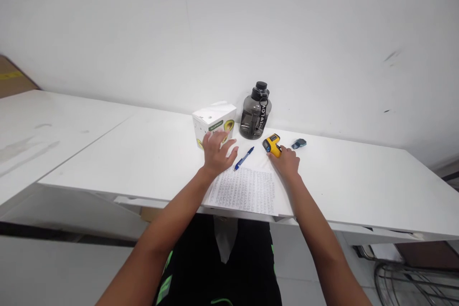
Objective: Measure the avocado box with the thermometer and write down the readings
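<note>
- Head view: the left hand (216, 154) lies spread and flat, empty, against the white box (214, 122).
- The right hand (288, 160) closes on the yellow thermometer gun (272, 145) — not yet lifted off the table (358, 177), beside the pen (244, 158) and printed sheet (244, 190).

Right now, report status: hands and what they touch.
Left hand open, resting against white box. Right hand touching yellow thermometer gun. Blue pen lies between the hands.

One box (214, 122), one bottle (255, 112), one pen (244, 158), one thermometer (272, 145), one printed sheet (244, 190).
</note>
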Demonstrator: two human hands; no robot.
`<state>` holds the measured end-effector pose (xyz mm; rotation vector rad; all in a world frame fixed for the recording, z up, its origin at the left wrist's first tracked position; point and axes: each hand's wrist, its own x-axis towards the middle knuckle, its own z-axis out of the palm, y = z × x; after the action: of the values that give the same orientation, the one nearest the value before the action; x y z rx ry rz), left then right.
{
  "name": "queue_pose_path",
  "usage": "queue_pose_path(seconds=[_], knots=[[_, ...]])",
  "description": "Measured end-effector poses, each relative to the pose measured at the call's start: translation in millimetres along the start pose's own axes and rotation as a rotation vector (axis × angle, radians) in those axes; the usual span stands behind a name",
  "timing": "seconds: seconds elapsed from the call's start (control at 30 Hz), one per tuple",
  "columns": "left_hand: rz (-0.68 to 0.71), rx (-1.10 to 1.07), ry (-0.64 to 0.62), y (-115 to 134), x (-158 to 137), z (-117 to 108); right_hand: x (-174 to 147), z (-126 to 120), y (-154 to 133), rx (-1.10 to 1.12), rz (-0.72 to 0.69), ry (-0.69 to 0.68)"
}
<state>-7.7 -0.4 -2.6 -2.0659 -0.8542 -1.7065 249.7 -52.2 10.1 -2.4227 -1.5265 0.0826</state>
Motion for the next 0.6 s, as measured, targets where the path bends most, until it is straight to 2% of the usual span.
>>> queue_pose_path(seconds=[0.13,0.23,0.3,0.4,0.53,0.6], knots=[[-0.515,-0.039,0.105,-8.6,5.8,-0.8,-0.5,-0.5,-0.2,0.014,0.014,-0.021],[-0.834,-0.091,0.037,-11.0,9.5,-0.5,-0.7,-1.0,0.0,0.054,0.017,-0.028],[-0.907,-0.085,-0.036,-11.0,10.8,-1.0,-0.5,0.1,0.7,0.116,0.018,-0.031],[-0.904,-0.050,-0.069,-10.2,12.2,-2.9,-0.5,4.8,2.1,0.221,-0.058,0.052],[-1.017,-0.038,-0.041,-11.9,13.1,-3.4,-4.2,14.2,2.2,0.342,-0.425,0.314],[-1.113,-0.099,0.000,-15.1,11.5,-0.9,-8.4,17.6,0.6,0.399,-0.623,0.385]])
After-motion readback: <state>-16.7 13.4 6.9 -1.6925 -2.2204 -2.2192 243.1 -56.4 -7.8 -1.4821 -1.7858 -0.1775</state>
